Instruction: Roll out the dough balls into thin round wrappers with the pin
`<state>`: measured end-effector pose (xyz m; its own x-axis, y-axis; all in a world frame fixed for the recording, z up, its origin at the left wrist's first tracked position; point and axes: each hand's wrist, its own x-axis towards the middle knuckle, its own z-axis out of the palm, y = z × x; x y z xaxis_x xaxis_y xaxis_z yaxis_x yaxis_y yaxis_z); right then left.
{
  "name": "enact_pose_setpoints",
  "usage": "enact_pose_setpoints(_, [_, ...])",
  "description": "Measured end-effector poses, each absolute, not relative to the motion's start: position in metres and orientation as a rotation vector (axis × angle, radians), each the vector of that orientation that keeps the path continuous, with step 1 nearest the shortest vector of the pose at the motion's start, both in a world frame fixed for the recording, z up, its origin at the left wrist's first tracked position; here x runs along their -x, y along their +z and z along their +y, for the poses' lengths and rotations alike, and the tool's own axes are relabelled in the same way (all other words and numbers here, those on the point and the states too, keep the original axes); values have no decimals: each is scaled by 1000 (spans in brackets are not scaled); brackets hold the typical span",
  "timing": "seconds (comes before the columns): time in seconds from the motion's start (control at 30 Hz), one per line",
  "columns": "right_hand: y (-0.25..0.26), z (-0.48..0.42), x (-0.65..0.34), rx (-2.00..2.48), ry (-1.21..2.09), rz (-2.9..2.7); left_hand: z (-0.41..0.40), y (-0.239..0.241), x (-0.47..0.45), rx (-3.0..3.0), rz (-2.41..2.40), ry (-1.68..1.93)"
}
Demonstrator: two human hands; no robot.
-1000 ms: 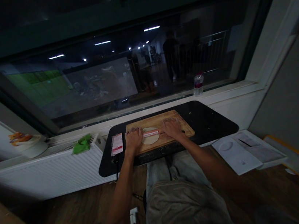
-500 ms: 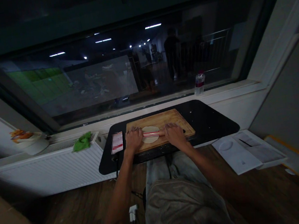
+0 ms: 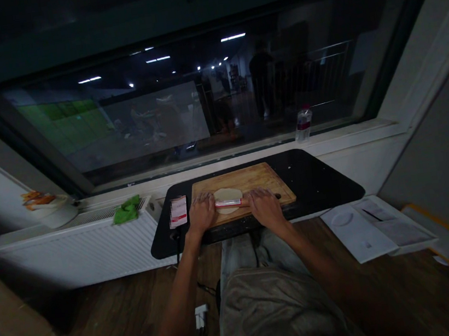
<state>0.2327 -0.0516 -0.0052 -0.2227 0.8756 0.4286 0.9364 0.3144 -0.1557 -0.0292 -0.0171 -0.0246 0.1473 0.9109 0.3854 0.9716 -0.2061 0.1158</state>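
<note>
A wooden cutting board [image 3: 250, 178] lies on a small black table [image 3: 321, 183]. On the board is a flat round of pale dough [image 3: 228, 194]. A thin rolling pin [image 3: 229, 203] with a red and white wrap lies across the dough's near edge. My left hand [image 3: 201, 214] rests palm down on the pin's left end, fingers laid flat. My right hand [image 3: 265, 207] presses on the pin's right end in the same way.
A red and white packet [image 3: 178, 211] lies on the table left of the board. A green cloth [image 3: 127, 209] and a white bowl [image 3: 50, 210] sit on the radiator at left. A water bottle [image 3: 302, 123] stands on the windowsill. Papers [image 3: 375, 225] lie on the floor at right.
Both hands have drawn the rolling pin toward me, from the middle of the dough to its near edge. The camera view has shifted slightly.
</note>
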Motion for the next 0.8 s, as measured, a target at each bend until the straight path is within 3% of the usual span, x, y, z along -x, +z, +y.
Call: enact_pose_setpoints(0.8, [-7, -38, -232, 1607, -169, -2150, -53, -38, 20, 2119, -1933, -767])
